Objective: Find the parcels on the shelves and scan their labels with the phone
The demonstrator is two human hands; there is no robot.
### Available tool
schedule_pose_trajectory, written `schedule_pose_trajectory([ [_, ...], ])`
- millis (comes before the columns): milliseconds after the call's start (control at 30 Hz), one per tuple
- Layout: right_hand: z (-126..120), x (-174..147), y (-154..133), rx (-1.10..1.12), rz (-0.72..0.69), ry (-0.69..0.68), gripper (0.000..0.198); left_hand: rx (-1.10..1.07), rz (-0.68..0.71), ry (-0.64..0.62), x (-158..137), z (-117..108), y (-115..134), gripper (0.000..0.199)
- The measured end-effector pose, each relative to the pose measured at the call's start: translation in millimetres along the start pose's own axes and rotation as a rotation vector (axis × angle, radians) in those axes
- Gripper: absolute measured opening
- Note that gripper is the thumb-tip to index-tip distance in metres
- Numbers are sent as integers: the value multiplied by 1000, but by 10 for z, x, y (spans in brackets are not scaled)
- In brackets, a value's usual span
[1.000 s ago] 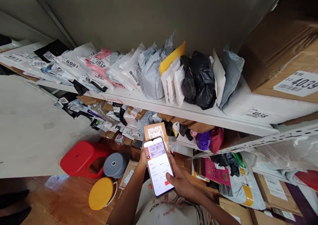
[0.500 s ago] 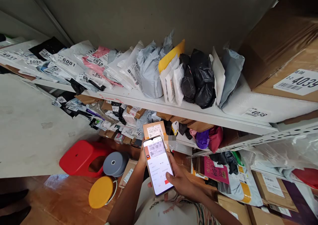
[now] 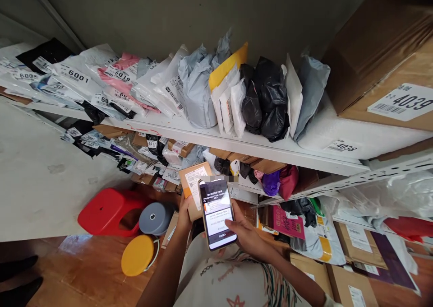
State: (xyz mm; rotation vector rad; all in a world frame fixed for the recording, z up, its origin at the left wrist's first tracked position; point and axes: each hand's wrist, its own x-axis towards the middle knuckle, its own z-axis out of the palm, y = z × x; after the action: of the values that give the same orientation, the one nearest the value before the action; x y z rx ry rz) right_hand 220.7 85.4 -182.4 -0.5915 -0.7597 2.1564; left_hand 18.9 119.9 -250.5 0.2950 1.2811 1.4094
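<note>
My left hand is closed on the left edge of a small cardboard box, which has a white shipping label on its face. In my right hand is a smartphone, held upright in front of my body. The right thumb is bent over the lit screen, which shows a pop-up panel on a dark background. The phone overlaps the right part of the box and hides some of the label. Most fingers of both hands are out of sight behind what they hold.
A white shelf crosses ahead, loaded with numbered parcels. Large cartons stand at its right end. Lower shelves hold more parcels. On the floor at left are a red plastic stool, a grey round stool and a yellow round-topped one.
The box has shifted left out from behind the phone, showing more of its label. On the phone, a dark pop-up has replaced the bright page. The camera view has moved slightly.
</note>
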Motion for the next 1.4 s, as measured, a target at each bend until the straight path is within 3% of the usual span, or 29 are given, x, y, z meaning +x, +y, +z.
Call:
schedule_pose_trajectory([
  [67,-1,41,24,-25,-33,59,70,2,13,23,-52,-73,4,64],
  [167,-19,78,51,-21,-71,96,75,-4,-9,52,-127,-150,10,63],
  [500,-40,-72,-124,-53,-46,-15,104,-64,-25,116,-281,-191,162,56],
  [700,-73,-135,-202,-99,-105,-77,97,-62,18,167,-363,-154,310,51],
  [900,-224,-259,-198,-100,-97,17,101,-26,116,140,-453,-126,451,69],
  [1000,-314,-361,-230,-120,-136,139,100,-14,137,114,-503,-120,503,76],
  [1200,-453,-504,-338,-162,-188,303,89,-22,136,99,-614,-16,585,71],
  [1400,-440,-540,-404,-149,-238,404,98,-30,142,50,-652,85,626,79],
])
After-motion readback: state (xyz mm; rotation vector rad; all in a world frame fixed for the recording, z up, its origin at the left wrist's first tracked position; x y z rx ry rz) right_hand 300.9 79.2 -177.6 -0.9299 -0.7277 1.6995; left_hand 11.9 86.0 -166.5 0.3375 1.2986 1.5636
